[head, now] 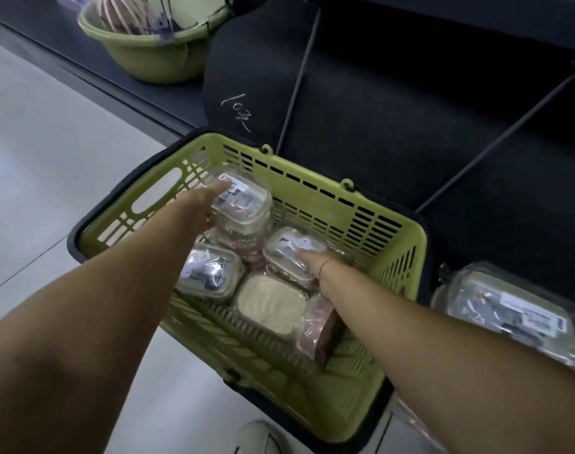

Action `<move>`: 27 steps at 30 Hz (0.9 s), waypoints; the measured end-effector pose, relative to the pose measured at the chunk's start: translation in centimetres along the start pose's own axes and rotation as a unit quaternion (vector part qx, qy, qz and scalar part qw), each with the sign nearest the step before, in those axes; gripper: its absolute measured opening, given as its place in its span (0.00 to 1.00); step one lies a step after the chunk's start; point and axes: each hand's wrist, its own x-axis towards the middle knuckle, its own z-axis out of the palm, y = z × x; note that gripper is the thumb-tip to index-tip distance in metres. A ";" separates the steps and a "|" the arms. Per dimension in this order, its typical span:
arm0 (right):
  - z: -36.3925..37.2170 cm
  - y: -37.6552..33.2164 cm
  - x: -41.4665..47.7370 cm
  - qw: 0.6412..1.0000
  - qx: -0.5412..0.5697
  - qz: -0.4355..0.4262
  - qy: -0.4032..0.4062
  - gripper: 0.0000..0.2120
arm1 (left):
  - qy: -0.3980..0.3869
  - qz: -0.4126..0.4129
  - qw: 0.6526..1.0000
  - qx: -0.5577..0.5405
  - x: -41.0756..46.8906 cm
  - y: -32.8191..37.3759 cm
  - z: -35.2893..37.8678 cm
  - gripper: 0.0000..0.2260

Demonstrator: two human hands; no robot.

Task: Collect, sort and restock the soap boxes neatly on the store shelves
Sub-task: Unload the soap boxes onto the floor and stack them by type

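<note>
A green shopping basket (312, 188) stands on the floor against the dark bottom shelf and holds several soap boxes wrapped in clear plastic. My left hand (209, 204) grips the raised top box (246, 199) of a stack at the basket's far left, thumb on its lid. My right hand (322, 265) grips a second wrapped box (287, 249) at the basket's middle, one finger lying over its lid. Below lie a labelled box (209, 271), a cream box (273, 306) and a pinkish box (318, 326) on its edge.
More wrapped soap boxes (508, 314) sit on the dark shelf (394, 119) at the right, which has thin wire dividers (296, 83). A green basin (148, 57) with pink items stands at the upper left. Pale floor tiles (50, 165) lie to the left, my shoe (256, 437) below.
</note>
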 end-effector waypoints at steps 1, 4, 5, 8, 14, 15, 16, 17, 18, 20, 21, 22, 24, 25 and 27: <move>0.3 0.5 1.3 1.000 0.021 0.001 0.000 0.39 | 0.006 -0.003 1.000 -0.008 -0.1 0.3 0.4 0.18; 0.6 0.2 -0.1 0.998 0.061 0.017 -0.013 0.42 | 0.000 -0.007 1.000 -0.022 -0.8 1.1 1.4 0.11; 0.4 -0.1 -1.6 0.997 0.073 0.017 -0.008 0.41 | -0.001 -0.015 1.000 -0.021 -0.9 1.2 1.6 0.12; -0.7 -0.7 -4.8 0.996 0.087 -0.019 0.006 0.38 | 0.004 0.002 0.999 -0.036 -2.5 1.4 1.9 0.12; -8.2 -0.2 -14.2 0.978 0.026 -0.193 0.075 0.29 | 0.011 0.088 0.986 -0.141 -7.2 1.0 2.0 0.22; -10.5 0.3 -16.2 0.972 0.036 -0.217 0.086 0.26 | 0.013 0.093 0.984 -0.153 -8.3 1.2 2.2 0.21; -12.9 0.9 -18.0 0.966 0.058 -0.235 0.095 0.26 | 0.004 0.093 0.982 -0.164 -9.5 1.4 2.6 0.18; -15.5 1.6 -19.8 0.959 0.083 -0.251 0.106 0.27 | -0.011 0.092 0.982 -0.164 -11.0 1.7 3.1 0.15; -18.3 2.6 -20.7 0.955 0.106 -0.253 0.112 0.27 | -0.030 0.088 0.982 -0.162 -12.4 2.0 3.9 0.13; -22.7 4.3 -22.1 0.956 0.167 -0.211 0.113 0.26 | -0.059 0.083 0.981 -0.165 -15.6 2.8 5.8 0.11; -24.6 5.1 -22.3 0.956 0.211 -0.179 0.101 0.25 | -0.067 0.081 0.980 -0.167 -17.3 3.1 6.8 0.12; -26.0 5.8 -22.2 0.953 0.250 -0.142 0.092 0.26 | -0.072 0.082 0.980 -0.164 -18.9 3.5 7.8 0.15; -27.4 6.9 -21.4 0.954 0.275 -0.087 0.085 0.36 | -0.087 0.088 0.981 -0.147 -21.5 3.8 9.5 0.25; -27.7 7.2 -20.6 0.956 0.274 -0.068 0.079 0.43 | -0.091 0.089 0.982 -0.139 -22.6 3.9 10.1 0.29; -27.9 7.6 -20.0 0.955 0.280 -0.059 0.075 0.40 | -0.100 0.090 0.984 -0.116 -24.7 3.8 11.5 0.27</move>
